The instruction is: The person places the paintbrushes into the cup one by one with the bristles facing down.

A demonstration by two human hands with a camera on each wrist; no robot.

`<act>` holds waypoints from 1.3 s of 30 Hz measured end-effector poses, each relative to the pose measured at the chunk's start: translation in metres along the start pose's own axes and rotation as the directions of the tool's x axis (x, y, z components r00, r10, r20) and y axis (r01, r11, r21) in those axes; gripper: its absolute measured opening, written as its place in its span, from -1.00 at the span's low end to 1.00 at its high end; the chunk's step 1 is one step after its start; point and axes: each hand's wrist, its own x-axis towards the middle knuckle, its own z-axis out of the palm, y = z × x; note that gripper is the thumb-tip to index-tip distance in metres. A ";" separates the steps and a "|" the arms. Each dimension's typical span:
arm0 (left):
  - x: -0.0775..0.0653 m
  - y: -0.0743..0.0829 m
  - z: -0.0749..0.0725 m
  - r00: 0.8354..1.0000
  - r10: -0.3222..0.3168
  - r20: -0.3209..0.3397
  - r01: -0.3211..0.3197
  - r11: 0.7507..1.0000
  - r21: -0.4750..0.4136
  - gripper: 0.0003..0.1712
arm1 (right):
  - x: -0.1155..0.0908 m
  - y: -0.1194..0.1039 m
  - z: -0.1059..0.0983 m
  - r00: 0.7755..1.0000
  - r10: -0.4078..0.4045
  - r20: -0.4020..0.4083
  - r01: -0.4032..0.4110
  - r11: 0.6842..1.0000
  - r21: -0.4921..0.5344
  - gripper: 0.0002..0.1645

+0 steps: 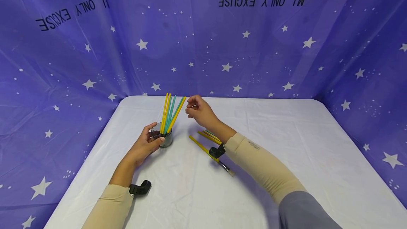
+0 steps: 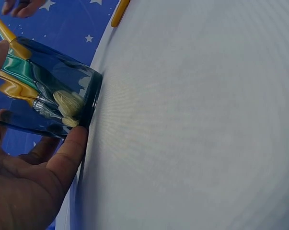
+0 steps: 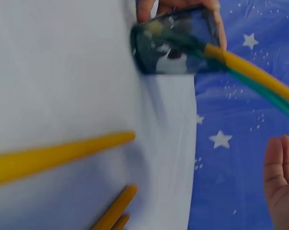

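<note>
A clear drinking glass (image 1: 167,141) stands toward the left of the table, holding several paintbrushes (image 1: 164,113) with yellow and teal handles. Their bristles (image 2: 68,103) rest down at the bottom of the glass in the left wrist view, handles leaning out over the rim. My left hand (image 1: 143,148) grips the glass from its left side, thumb across the front near the rim. Just right of the handle tops hovers my right hand (image 1: 201,111), fingers loosely bent with nothing between them. Below it lies a yellow paintbrush (image 1: 200,145) with a flat, pale tip.
More brush handles (image 1: 210,136), yellow and teal, lie on the table partly hidden under the right forearm. A white cloth covers the table (image 1: 178,193). Behind it hangs a purple curtain (image 1: 203,45) with white stars. Each wrist carries a small black camera (image 1: 141,188).
</note>
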 end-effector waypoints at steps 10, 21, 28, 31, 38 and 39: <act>-0.002 0.000 0.000 1.000 0.002 -0.002 -0.002 1.000 0.013 -0.01 | -0.004 0.030 -0.036 0.986 0.148 0.071 -0.126 0.958 -0.258 -0.72; -0.002 -0.001 -0.001 1.000 0.007 0.003 -0.007 1.000 0.006 -0.02 | -0.013 0.043 -0.058 0.942 0.274 0.196 -0.102 0.786 -0.609 -0.69; -0.001 -0.001 -0.001 1.000 0.007 0.005 -0.007 1.000 0.010 -0.02 | -0.015 0.044 -0.064 0.898 0.360 0.253 -0.092 0.717 -0.691 -0.75; -0.001 -0.001 -0.001 1.000 0.004 0.005 -0.004 1.000 0.013 -0.02 | -0.015 0.045 -0.065 0.887 0.370 0.275 -0.075 0.704 -0.706 -0.75; 0.000 0.000 0.001 1.000 0.007 0.005 -0.008 1.000 0.005 -0.01 | -0.015 0.048 -0.066 0.876 0.381 0.296 -0.037 0.665 -0.746 -0.78; 0.000 0.000 0.001 1.000 0.008 0.006 -0.008 1.000 0.003 -0.01 | -0.015 0.048 -0.066 0.874 0.384 0.297 -0.036 0.662 -0.749 -0.79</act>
